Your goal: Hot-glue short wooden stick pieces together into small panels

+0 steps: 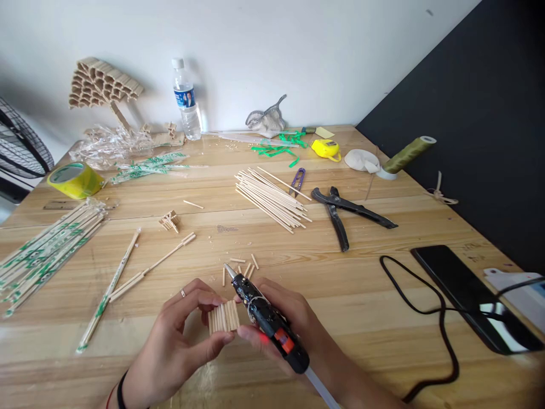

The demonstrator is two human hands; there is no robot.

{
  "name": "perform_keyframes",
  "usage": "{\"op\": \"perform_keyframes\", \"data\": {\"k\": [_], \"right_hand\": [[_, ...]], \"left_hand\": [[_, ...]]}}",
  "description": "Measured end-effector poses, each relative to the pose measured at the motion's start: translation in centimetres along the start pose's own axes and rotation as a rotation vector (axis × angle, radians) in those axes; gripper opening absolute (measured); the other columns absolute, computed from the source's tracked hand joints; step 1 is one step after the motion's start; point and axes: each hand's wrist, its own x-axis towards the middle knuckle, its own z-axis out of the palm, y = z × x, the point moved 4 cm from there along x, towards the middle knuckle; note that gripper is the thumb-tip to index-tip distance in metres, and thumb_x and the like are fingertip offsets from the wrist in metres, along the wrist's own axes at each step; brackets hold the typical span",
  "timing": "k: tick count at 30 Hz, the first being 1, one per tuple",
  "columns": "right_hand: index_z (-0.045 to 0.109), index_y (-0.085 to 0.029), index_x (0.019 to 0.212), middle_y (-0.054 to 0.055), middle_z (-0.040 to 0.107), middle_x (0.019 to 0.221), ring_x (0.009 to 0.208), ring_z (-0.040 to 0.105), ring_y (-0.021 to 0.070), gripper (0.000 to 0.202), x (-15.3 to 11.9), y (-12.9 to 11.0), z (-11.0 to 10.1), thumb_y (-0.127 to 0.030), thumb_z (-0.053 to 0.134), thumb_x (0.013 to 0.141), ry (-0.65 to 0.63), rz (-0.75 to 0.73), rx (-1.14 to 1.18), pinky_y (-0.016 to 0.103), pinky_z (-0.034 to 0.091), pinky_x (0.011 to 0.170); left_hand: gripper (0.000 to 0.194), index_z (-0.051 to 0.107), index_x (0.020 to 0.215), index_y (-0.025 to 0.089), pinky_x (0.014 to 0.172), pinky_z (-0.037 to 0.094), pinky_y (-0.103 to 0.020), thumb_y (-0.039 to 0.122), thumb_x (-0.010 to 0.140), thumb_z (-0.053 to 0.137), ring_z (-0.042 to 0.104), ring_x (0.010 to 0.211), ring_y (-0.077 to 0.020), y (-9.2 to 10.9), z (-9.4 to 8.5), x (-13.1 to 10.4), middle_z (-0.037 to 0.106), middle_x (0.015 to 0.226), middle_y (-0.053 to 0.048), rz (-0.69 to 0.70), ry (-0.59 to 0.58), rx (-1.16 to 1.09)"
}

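Note:
My left hand [183,329], with a ring on one finger, grips a small panel of short wooden sticks [223,317] laid side by side. A black hot glue gun [272,326] rests in my right hand [298,318], its metal nozzle pointing up and left above the panel. A clear glue stick [321,387] sticks out of its rear end. The thumb of my right hand also touches the panel's right edge. Just beyond the nozzle lie several short cut stick pieces [249,267]. Part of my right hand is hidden behind the glue gun.
Thin wooden sticks [272,199] lie mid-table, near purple snips [297,182] and black-handled cutters [344,213]. Wrapped chopsticks [51,250] and yellow tape [75,180] are at left. A bottle [187,102] stands behind. A phone [472,295] and black cable [451,346] lie right.

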Motion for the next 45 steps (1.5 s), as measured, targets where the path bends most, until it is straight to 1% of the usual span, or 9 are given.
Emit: {"op": "perform_keyframes", "data": {"k": [8,14,20,26,32,35,38,42,45], "right_hand": [[0.057,-0.021,0.084,-0.001,0.056,0.082,0.067,0.049,0.0137,0.019,0.19,0.37,-0.16,-0.025,0.075,0.091,-0.002,0.041,0.010,0.026,0.040,0.060],[0.068,-0.021,0.102,-0.002,0.055,0.077,0.065,0.048,0.0141,0.018,0.07,-0.07,-0.33,-0.033,0.077,0.092,0.017,0.017,0.002,0.026,0.040,0.059],[0.063,-0.021,0.087,-0.003,0.055,0.078,0.064,0.049,0.0131,0.017,0.09,0.53,-0.12,-0.030,0.077,0.091,0.022,0.020,0.014,0.025,0.040,0.058],[0.069,-0.021,0.101,-0.004,0.055,0.075,0.062,0.048,0.0131,0.018,0.00,0.28,-0.23,-0.032,0.078,0.091,0.025,0.035,0.021,0.025,0.039,0.057],[0.066,-0.021,0.091,-0.003,0.056,0.076,0.064,0.051,0.0135,0.016,-0.01,0.48,-0.15,-0.033,0.078,0.091,0.027,0.031,0.019,0.024,0.042,0.057],[0.066,-0.022,0.094,-0.002,0.059,0.080,0.065,0.052,0.0136,0.015,-0.04,0.79,-0.08,-0.030,0.078,0.091,0.037,0.029,0.024,0.024,0.045,0.058],[0.067,-0.022,0.101,-0.001,0.061,0.084,0.066,0.053,0.0138,0.016,-0.10,0.76,-0.13,-0.028,0.077,0.091,0.065,0.019,0.018,0.026,0.046,0.061],[0.062,-0.022,0.092,-0.001,0.060,0.084,0.068,0.054,0.0144,0.015,-0.12,0.48,-0.20,-0.026,0.076,0.091,0.092,0.003,0.023,0.027,0.046,0.064],[0.059,-0.023,0.089,-0.002,0.058,0.081,0.067,0.054,0.0144,0.016,-0.01,0.44,-0.25,-0.026,0.074,0.092,0.100,0.001,0.035,0.027,0.045,0.063]], "left_hand": [[0.019,0.071,0.107,0.025,0.077,0.049,-0.030,0.031,0.092,0.081,0.062,0.085,-0.0195,0.03,0.01,0.03,0.068,0.093,-0.002,-0.023,-0.002,-0.027],[0.021,0.072,0.109,0.027,0.075,0.050,-0.030,0.030,0.091,0.082,0.064,0.084,-0.0203,0.25,-0.19,0.06,0.070,0.093,-0.002,-0.006,-0.004,-0.010],[0.019,0.073,0.107,0.027,0.074,0.049,-0.029,0.031,0.091,0.083,0.062,0.081,-0.0189,0.03,-0.16,0.13,0.069,0.090,-0.001,-0.011,0.007,-0.004],[0.022,0.073,0.110,0.027,0.075,0.051,-0.030,0.030,0.090,0.084,0.066,0.084,-0.0193,0.25,-0.30,0.13,0.071,0.093,-0.002,-0.015,-0.005,-0.009],[0.020,0.074,0.108,0.026,0.073,0.051,-0.030,0.030,0.091,0.083,0.066,0.081,-0.0197,0.36,-0.36,0.16,0.071,0.092,-0.003,-0.013,0.005,-0.004],[0.020,0.075,0.110,0.027,0.073,0.051,-0.029,0.030,0.092,0.082,0.064,0.080,-0.0188,0.36,-0.21,0.31,0.070,0.090,-0.002,-0.006,0.012,-0.009],[0.020,0.075,0.115,0.028,0.078,0.054,-0.032,0.029,0.095,0.078,0.065,0.087,-0.0209,0.21,0.05,0.40,0.071,0.096,-0.004,-0.013,0.008,-0.034],[0.031,0.071,0.128,0.031,0.086,0.055,-0.035,0.027,0.098,0.074,0.066,0.099,-0.0234,-0.04,0.32,0.28,0.072,0.110,-0.007,-0.022,-0.020,-0.068],[0.030,0.070,0.129,0.032,0.089,0.053,-0.036,0.026,0.099,0.072,0.065,0.103,-0.0237,-0.13,0.23,0.06,0.071,0.113,-0.007,-0.035,-0.034,-0.065]]}}
